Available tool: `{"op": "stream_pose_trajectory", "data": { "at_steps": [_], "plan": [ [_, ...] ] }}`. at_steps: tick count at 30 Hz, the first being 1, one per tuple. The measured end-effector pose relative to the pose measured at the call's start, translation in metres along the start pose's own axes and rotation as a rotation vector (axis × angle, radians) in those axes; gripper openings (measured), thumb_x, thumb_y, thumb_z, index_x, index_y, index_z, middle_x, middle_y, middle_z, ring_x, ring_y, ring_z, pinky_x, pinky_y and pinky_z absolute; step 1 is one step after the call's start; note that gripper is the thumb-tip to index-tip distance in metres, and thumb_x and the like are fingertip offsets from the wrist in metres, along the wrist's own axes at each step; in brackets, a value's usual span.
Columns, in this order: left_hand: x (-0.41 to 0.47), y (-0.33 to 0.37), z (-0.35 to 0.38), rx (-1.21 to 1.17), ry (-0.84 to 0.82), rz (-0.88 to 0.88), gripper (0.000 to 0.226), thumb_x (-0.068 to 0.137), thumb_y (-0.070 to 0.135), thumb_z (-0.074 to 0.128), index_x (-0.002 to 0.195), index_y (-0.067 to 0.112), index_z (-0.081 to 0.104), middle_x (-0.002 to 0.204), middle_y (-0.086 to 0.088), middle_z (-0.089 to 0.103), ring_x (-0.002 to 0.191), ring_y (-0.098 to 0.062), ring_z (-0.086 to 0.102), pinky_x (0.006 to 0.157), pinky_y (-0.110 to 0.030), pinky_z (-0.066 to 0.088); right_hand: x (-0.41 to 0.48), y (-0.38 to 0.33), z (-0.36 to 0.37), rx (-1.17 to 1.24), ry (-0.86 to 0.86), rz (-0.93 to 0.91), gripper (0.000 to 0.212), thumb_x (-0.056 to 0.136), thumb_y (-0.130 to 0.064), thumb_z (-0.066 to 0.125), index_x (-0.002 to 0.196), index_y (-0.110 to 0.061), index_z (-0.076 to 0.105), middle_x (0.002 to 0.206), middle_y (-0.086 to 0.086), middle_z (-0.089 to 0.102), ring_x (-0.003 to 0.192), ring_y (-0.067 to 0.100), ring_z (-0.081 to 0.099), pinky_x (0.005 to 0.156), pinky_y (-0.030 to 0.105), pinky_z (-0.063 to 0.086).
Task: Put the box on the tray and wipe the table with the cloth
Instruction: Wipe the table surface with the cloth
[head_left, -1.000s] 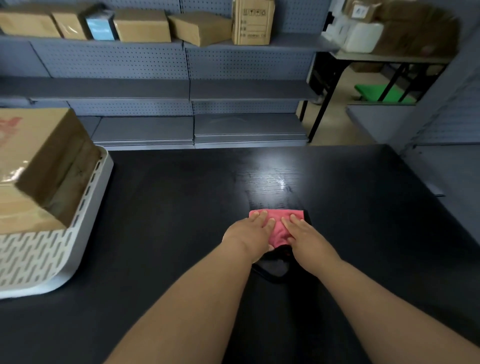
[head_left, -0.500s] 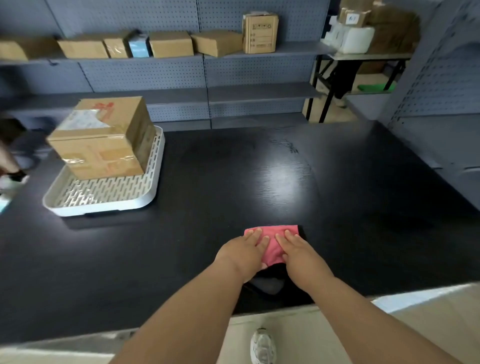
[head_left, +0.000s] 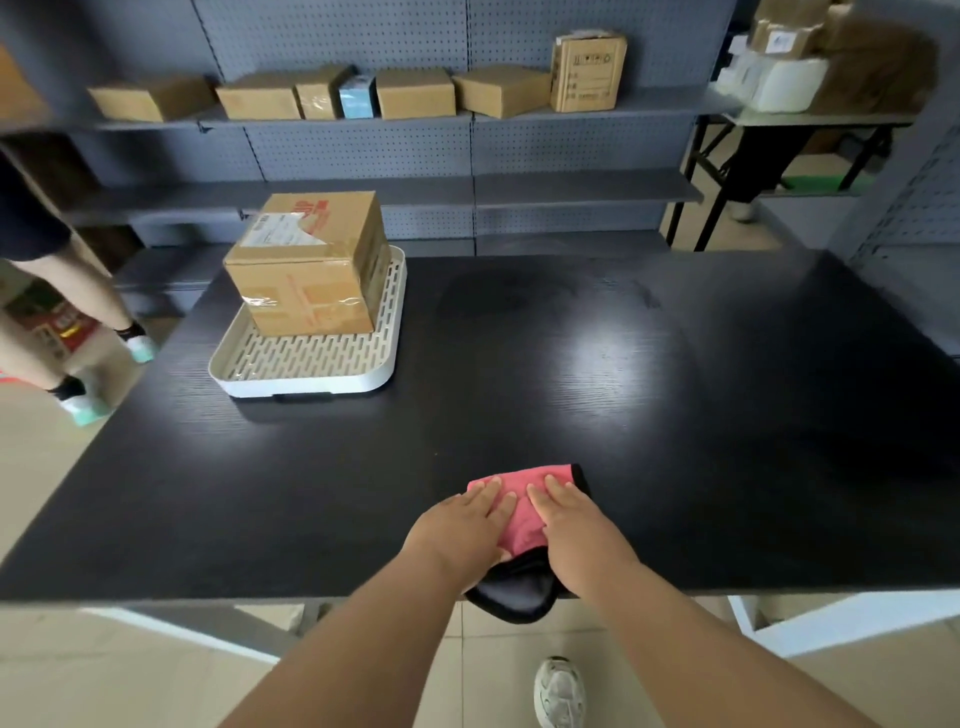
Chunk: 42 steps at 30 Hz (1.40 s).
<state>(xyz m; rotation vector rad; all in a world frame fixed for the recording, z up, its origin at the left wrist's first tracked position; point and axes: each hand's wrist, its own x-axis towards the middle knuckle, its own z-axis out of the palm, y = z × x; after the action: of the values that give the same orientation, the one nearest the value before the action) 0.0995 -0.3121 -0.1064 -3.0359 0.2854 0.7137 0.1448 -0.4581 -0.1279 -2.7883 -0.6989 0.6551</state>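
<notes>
Cloth (head_left: 519, 512) now overhanging table (head_left: 675, 415) edge, half hidden beneath flat left hand (head_left: 460, 530) and right hand (head_left: 582, 530), grip released.

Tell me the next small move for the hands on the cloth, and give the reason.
Probably push the cloth forward, away from the near edge. The box sits on the tray, so wiping looks like the step at hand. The left hand and right hand press flat on the cloth, its dark end hangs over the table edge, and most of the table lies ahead.
</notes>
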Motion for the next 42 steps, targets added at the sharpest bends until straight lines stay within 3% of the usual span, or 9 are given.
{"op": "stream_pose_trajectory", "data": {
  "at_steps": [12,32,42],
  "plan": [
    [0.052,-0.063,-0.027,-0.015,-0.031,-0.059,0.07,0.1,0.042,0.034,0.152,0.015,-0.005,0.161,-0.007,-0.009,0.149,-0.022,0.001,0.12,-0.032,0.011,0.086,-0.012,-0.027,-0.01,-0.039,-0.081,0.058,0.101,-0.01,0.03,0.151,-0.024,0.004,0.161,-0.005,-0.004,0.148,0.015,-0.002,0.121,0.035,0.014],
    [0.227,-0.18,-0.124,-0.084,-0.035,-0.227,0.07,0.1,0.04,0.037,0.152,0.017,-0.003,0.161,-0.005,-0.009,0.149,-0.022,0.002,0.117,-0.035,0.019,0.311,0.0,-0.129,0.005,-0.042,-0.195,0.058,0.1,-0.007,0.032,0.151,-0.022,0.008,0.161,-0.002,-0.001,0.148,0.016,-0.001,0.121,0.035,0.013],
    [0.278,-0.213,-0.149,-0.084,-0.032,-0.216,0.071,0.099,0.041,0.038,0.152,0.018,-0.003,0.161,-0.003,-0.01,0.149,-0.022,0.003,0.116,-0.038,0.022,0.362,0.002,-0.154,0.014,-0.028,-0.169,0.061,0.099,-0.006,0.035,0.151,-0.02,0.007,0.161,0.0,-0.001,0.148,0.018,0.0,0.121,0.035,0.011]
  ]
}}
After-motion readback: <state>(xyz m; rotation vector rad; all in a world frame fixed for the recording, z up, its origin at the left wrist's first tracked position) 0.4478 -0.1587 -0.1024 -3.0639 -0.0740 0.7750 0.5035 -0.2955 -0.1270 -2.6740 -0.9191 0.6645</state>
